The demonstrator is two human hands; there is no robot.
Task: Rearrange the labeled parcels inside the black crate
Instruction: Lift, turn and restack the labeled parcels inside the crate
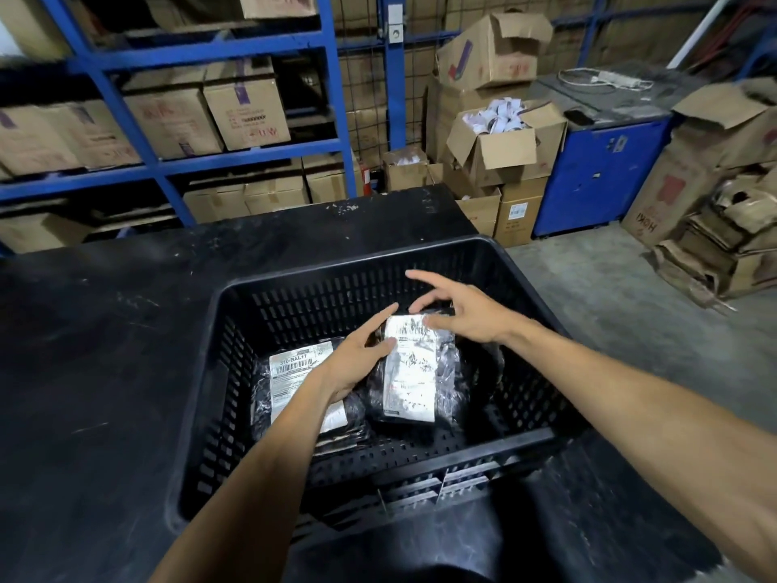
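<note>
Both my hands are down in the crate (235, 313), which sits on the black table (105, 330). Two parcels lie on its floor, side by side, each in dark plastic with a white label facing up. The right parcel (414, 372) lies with its long axis running away from me, its far end tipped a little to the left; its label is blurred and I cannot read it. The left parcel (294, 385) lies nearly parallel to it, also lengthwise away from me, with a barcode at its far end.

My left hand (357, 359) reaches across the left parcel, fingers loosely extended, thumb tip resting on the left edge of the right parcel's label and fingertips at its far left corner. It touches but does not close around anything. My right hand (458, 313) is spread wide open above the far end of the right parcel, fingers splayed, thumb close to the label's top edge; I cannot tell whether it touches.
</note>
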